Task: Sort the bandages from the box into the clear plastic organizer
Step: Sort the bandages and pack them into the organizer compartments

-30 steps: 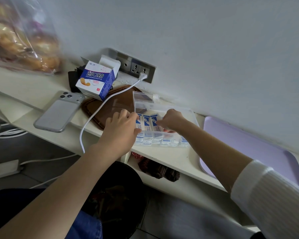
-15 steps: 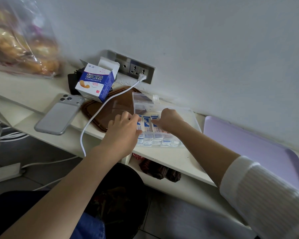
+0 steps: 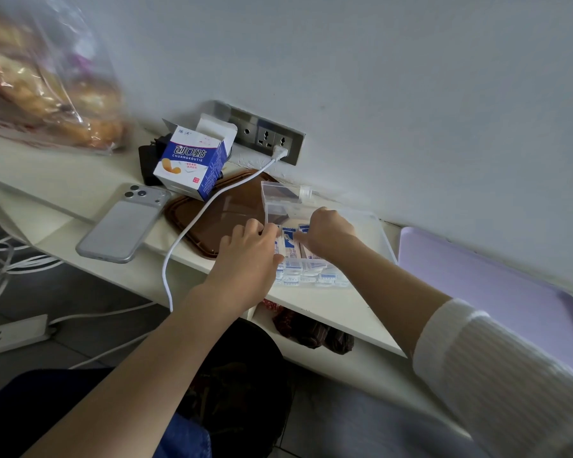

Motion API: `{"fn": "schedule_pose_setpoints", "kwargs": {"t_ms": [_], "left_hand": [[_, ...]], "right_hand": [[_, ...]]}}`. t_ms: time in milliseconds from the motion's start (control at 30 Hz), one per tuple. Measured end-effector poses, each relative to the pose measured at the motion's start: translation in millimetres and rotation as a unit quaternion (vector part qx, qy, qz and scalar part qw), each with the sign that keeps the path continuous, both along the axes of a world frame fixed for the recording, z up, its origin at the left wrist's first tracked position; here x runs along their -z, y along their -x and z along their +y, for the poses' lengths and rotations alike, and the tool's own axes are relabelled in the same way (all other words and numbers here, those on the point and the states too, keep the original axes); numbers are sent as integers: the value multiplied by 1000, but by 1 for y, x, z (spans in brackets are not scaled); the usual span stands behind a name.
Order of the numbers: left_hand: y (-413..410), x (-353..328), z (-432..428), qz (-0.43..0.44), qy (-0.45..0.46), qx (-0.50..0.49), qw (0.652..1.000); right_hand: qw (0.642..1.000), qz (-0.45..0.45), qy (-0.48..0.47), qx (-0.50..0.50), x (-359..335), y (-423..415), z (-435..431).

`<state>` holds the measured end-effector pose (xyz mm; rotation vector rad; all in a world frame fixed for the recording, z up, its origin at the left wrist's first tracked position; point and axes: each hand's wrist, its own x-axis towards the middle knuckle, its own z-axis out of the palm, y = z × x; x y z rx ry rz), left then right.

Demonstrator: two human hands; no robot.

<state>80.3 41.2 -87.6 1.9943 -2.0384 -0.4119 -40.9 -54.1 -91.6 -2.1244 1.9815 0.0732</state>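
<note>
On a white shelf (image 3: 80, 173) against a pale wall (image 3: 377, 77), my left hand (image 3: 248, 259) grips the clear organizer (image 3: 377, 236) at its edge and my right hand (image 3: 328, 231) pinches bandages (image 3: 290, 241) inside it, both placed as before.

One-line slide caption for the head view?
Left hand steadies the clear plastic organizer while right hand pinches blue-and-white wrapped bandages inside it.
</note>
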Motion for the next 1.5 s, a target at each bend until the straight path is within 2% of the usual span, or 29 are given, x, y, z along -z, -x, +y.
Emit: {"fn": "schedule_pose_setpoints", "kwargs": {"t_ms": [233, 400, 467, 833, 933, 1000, 1067, 1133, 1267, 1500], "left_hand": [[2, 4, -1, -6, 13, 0, 1000], [7, 3, -2, -7, 8, 0, 1000], [7, 3, -1, -6, 9, -2, 1000], [7, 3, -1, 3, 2, 1, 1000], [7, 4, -1, 1, 2, 1, 1000], [7, 4, -1, -1, 3, 2, 1000], [7, 4, -2, -2, 4, 2, 1000], [8, 3, -2, -2, 1, 2, 1000], [9, 2, -4, -6, -8, -2, 1000], [9, 2, -4, -9, -8, -3, 1000]], "right_hand": [[998, -34, 42, 9, -23, 44, -10], [992, -48, -50, 102, -31, 62, -2], [989, -57, -97, 100, -26, 65, 0], [984, -114, -105, 93, 0, 64, -7], [992, -58, -92, 68, -5, 64, -3], [998, -51, -16, 44, -7, 63, 0], [999, -49, 16, -10, -9, 59, 4], [998, -39, 5, -51, -9, 51, 7], [996, -19, -60, -58, -9, 38, 10], [987, 67, -56, -136, -9, 35, 10]]}}
